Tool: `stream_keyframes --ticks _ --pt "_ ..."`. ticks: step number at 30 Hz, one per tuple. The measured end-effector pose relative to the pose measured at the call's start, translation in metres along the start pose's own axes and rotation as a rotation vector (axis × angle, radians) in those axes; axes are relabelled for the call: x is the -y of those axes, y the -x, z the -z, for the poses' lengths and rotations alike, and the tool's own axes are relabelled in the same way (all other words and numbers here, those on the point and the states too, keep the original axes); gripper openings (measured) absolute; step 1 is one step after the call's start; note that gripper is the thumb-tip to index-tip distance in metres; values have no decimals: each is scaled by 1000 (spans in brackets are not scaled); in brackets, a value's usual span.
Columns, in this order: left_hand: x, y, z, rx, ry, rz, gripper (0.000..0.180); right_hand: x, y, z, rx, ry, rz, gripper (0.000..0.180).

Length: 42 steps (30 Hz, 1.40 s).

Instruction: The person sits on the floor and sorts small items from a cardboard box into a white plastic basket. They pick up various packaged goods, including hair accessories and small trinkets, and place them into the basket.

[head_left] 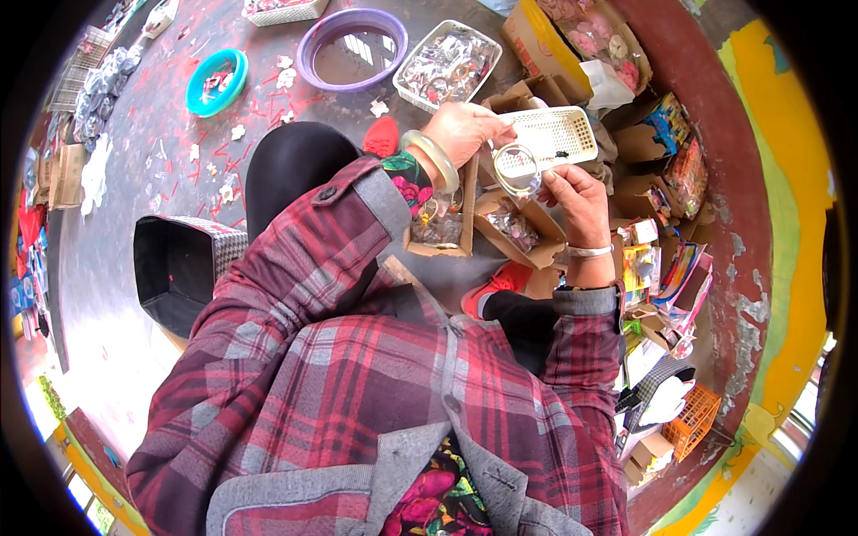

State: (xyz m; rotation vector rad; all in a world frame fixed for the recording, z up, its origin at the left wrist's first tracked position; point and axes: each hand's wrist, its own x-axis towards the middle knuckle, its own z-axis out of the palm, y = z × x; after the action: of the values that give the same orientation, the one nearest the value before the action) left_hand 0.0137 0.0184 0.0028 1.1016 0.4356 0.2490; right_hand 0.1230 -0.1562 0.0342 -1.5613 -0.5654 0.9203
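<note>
A home-style floor workshop for sorting trinkets; cardboard boxes (527, 234), baskets (449, 64) and bowls (352, 48) crowd the concrete floor (116, 330).

The floor (134, 295) is smooth grey concrete, scattered ahead and to the left of the hands with red and white scraps (237, 134). To the right of the hands a curved dark red wall base (715, 179) rises, its paint flaking to pale patches lower down. Beyond it, farther right, runs a wall band painted yellow and green (804, 196). Low at the far right a bright strip of daylight (795, 429) shows, like a window or doorway. Well below and left of the hands, another bright opening (54, 402) with some greenery sits beside a yellow and red edge (89, 447). The light is even, soft daylight.
</note>
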Motion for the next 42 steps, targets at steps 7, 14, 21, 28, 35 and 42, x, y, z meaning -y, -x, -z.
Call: stream_keyframes --ticks 7,14,21,28,35,42 --pt "-20 1 10 -169 -32 -104 27 -12 -1 0 73 14 -104 11" --pt "-23 3 17 -207 88 -148 25 -83 -14 -40 139 221 -442 13" --pt "-26 3 24 -221 110 -162 24 -139 -43 -77 -34 45 -484 15" --pt "-27 4 21 -233 143 -145 24 -149 -54 -100 212 104 -766 24" --pt "-26 5 18 -191 166 -136 25 -93 -56 12 147 -102 -448 21" --pt "-27 5 13 -181 144 -65 28 -99 -41 106 -121 247 -505 16"
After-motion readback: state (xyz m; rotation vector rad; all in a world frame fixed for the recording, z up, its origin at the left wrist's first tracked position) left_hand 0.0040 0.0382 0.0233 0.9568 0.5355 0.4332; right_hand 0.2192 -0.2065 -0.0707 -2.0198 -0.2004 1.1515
